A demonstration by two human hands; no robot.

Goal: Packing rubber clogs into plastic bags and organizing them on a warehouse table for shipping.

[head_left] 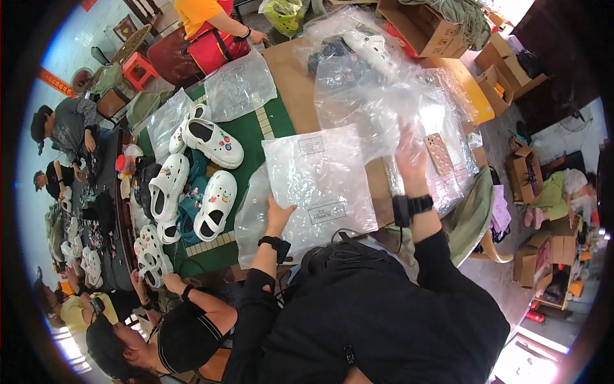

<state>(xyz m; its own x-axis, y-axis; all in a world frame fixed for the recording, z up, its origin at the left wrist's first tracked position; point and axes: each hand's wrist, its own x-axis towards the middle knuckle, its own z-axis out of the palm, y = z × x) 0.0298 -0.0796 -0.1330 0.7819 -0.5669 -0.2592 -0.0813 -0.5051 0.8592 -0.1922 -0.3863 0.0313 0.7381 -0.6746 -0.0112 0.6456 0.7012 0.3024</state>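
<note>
My left hand (279, 216) holds the left edge of a clear plastic bag (326, 173), its thumb lying over the film. The bag lies flat on the table before me, with another clear bag partly under its left side. My right hand (409, 153) reaches forward over a heap of crumpled clear plastic (358, 105); its fingers are smeared by motion and partly lost in the glare. Just right of it, a phone in a pink patterned case (438, 154) lies on stacked plastic bags (453, 185). White clogs with colourful charms (216, 203) stand on the left, with teal clogs (190, 210) among them.
A co-worker beside me on the left handles a white clog (152, 256). Across the table, another person's hand (258, 36) rests near a flat plastic bag (240, 86). Cardboard boxes (425, 32) stand at the far right; green cloth (476, 217) hangs near my right arm.
</note>
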